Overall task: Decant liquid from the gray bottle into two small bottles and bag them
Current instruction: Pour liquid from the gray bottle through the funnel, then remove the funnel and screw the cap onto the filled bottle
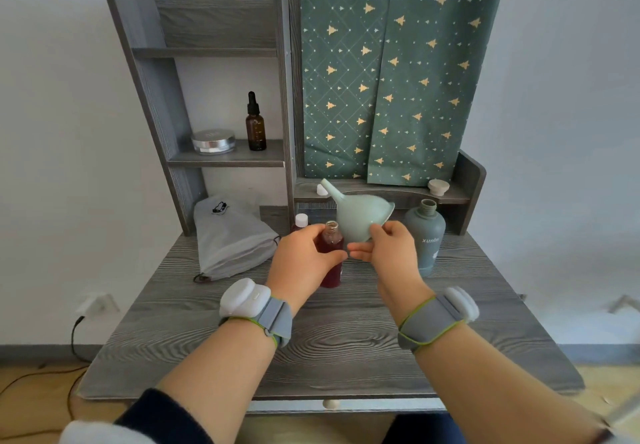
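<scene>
A small clear bottle [331,246], uncapped and holding dark red liquid, stands upright near the middle of the desk [346,339], the left hand [301,263] wrapped around it. The right hand [388,249] pinches the rim of a smooth, pale green funnel [356,215], tilted with its spout pointing up and back. Toward the desk's back right edge stands the matte gray bottle [425,232], open-necked, with white lettering that seems to read "xunin". A second small bottle [301,220] with a white cap peeks out behind the left hand. A soft gray drawstring bag [232,239] with a small, unreadable black print lies at the back left. The desk is gray woodgrain.
</scene>
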Demonstrator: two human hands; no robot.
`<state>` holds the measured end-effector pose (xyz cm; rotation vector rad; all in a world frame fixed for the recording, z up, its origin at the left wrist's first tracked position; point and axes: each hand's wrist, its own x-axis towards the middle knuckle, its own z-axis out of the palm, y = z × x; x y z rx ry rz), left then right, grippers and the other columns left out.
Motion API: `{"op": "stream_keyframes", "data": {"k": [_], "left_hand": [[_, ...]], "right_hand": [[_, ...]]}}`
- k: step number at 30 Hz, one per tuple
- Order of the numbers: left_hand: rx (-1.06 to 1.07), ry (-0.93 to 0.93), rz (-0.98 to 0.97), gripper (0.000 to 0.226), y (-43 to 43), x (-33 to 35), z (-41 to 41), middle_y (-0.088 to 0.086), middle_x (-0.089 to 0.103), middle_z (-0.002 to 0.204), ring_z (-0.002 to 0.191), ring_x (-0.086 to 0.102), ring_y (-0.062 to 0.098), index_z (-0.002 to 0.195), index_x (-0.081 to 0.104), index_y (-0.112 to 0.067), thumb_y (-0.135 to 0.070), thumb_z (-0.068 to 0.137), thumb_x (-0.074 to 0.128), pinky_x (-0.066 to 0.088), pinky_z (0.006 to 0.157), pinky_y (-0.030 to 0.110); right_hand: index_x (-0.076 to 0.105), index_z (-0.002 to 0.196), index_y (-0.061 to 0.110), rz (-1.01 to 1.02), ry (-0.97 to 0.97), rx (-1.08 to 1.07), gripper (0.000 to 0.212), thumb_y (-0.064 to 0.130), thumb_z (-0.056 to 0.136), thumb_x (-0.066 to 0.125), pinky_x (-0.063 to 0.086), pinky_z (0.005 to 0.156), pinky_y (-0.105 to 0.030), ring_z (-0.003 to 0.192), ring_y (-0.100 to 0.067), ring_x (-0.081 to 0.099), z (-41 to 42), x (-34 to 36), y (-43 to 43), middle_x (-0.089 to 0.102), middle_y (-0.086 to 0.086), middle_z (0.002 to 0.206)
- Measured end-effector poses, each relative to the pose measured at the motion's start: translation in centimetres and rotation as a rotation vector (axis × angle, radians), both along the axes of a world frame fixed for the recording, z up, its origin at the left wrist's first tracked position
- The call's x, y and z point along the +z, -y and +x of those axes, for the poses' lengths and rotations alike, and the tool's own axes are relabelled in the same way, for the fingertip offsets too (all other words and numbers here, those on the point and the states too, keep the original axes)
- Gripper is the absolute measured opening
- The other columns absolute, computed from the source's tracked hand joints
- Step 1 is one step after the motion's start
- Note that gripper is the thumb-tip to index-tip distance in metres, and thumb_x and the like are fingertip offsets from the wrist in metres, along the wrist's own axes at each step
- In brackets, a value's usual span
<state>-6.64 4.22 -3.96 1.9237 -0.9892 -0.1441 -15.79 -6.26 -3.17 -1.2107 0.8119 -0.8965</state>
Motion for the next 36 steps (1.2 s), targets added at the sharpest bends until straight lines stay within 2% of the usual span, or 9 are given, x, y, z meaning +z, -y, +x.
{"op": "stream_keyframes", "data": {"k": [6,12,17,20,22,30,32,34,36], "left_hand": [[-0.009,0.048,-0.011,0.038,-0.3,0.1,-0.1,-0.017,0.069,0.084,0.082,0.064,0.000,0.106,0.070,-0.031,-0.042,0.070,0.079,0.040,0.064,0.007],[-0.007,0.055,-0.001,0.047,-0.1,0.0,0.0,-0.010,0.073,0.099,0.091,0.066,0.005,0.117,0.068,-0.028,-0.038,0.072,0.078,0.048,0.078,0.019],[0.004,0.059,0.007,0.045,-0.2,0.1,0.4,-0.007,0.074,0.097,0.091,0.066,0.009,0.116,0.069,-0.026,-0.036,0.073,0.078,0.052,0.082,0.026],[0.007,0.067,0.013,0.044,-0.3,0.1,0.5,-0.007,0.073,0.097,0.091,0.066,0.009,0.115,0.069,-0.026,-0.037,0.073,0.078,0.052,0.083,0.027],[0.006,0.065,0.010,0.045,-0.3,0.1,0.5,-0.007,0.073,0.099,0.093,0.066,0.009,0.116,0.068,-0.026,-0.037,0.073,0.078,0.051,0.084,0.026],[0.001,0.042,0.014,0.045,-0.3,0.2,0.5,-0.005,0.073,0.099,0.094,0.066,0.011,0.116,0.069,-0.024,-0.036,0.074,0.078,0.052,0.085,0.029],[0.002,0.043,0.020,0.048,-0.3,0.2,0.5,-0.004,0.073,0.103,0.096,0.066,0.012,0.119,0.068,-0.023,-0.037,0.074,0.078,0.052,0.088,0.030],[0.003,0.041,0.022,0.050,-0.3,0.2,0.5,-0.003,0.072,0.105,0.098,0.065,0.013,0.121,0.067,-0.022,-0.037,0.075,0.078,0.052,0.089,0.031],[0.003,0.039,0.021,0.050,-0.3,0.2,0.5,-0.003,0.072,0.106,0.099,0.065,0.013,0.121,0.067,-0.023,-0.037,0.075,0.078,0.052,0.090,0.031]], "right_hand": [[0.044,0.120,-0.005,0.208,0.104,0.029,0.022,0.001,0.100,0.036,0.059,0.048,-0.032,0.057,-0.026,0.067,0.6,-0.5,-0.2,0.057,-0.029,0.098],[0.044,0.130,-0.006,0.231,-0.013,-0.013,0.037,-0.008,0.096,0.031,0.057,0.046,-0.025,0.063,-0.027,0.063,0.7,-1.1,0.2,0.059,-0.031,0.111],[0.044,0.133,-0.004,0.240,-0.118,-0.026,0.042,-0.010,0.094,0.031,0.055,0.043,-0.023,0.062,-0.026,0.061,0.6,-1.2,0.2,0.059,-0.025,0.104],[0.039,0.134,-0.009,0.287,-0.138,-0.002,0.039,-0.010,0.096,0.034,0.059,0.072,-0.034,0.088,-0.036,0.066,0.5,-1.2,0.4,0.059,-0.029,0.111],[0.037,0.133,-0.014,0.301,-0.155,0.018,0.038,-0.010,0.096,0.035,0.052,0.091,-0.042,0.108,-0.040,0.061,0.1,-1.2,0.3,0.059,-0.024,0.094],[0.047,0.122,-0.017,0.201,-0.210,0.023,0.035,-0.003,0.091,0.047,0.047,0.100,-0.051,0.118,-0.046,0.054,-1.3,-0.9,-1.3,0.051,-0.020,0.097],[0.048,0.121,-0.018,0.177,-0.235,0.014,0.035,-0.001,0.090,0.048,0.045,0.101,-0.055,0.119,-0.048,0.052,-1.4,-1.0,-1.5,0.053,-0.024,0.098],[0.048,0.121,-0.018,0.158,-0.258,0.009,0.036,0.000,0.090,0.048,0.043,0.102,-0.058,0.120,-0.050,0.050,-1.6,-1.1,-1.7,0.056,-0.036,0.111],[0.048,0.121,-0.017,0.153,-0.279,0.006,0.037,0.000,0.089,0.048,0.042,0.102,-0.059,0.120,-0.051,0.049,-1.5,-0.9,-1.8,0.055,-0.038,0.113]]}}
